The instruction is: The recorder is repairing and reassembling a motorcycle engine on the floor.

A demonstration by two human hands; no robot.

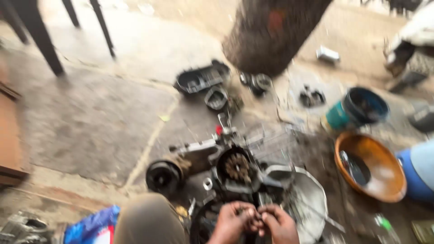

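Both hands meet at the lower edge of the view, just in front of the engine lying on the concrete floor. The left hand and right hand have their fingers curled together around a small dark part, too blurred to identify. An orange bowl and a teal bucket stand to the right, a black cover beyond the engine.

Outdoor repair workshop: dismantled engine and oily parts on concrete floor.
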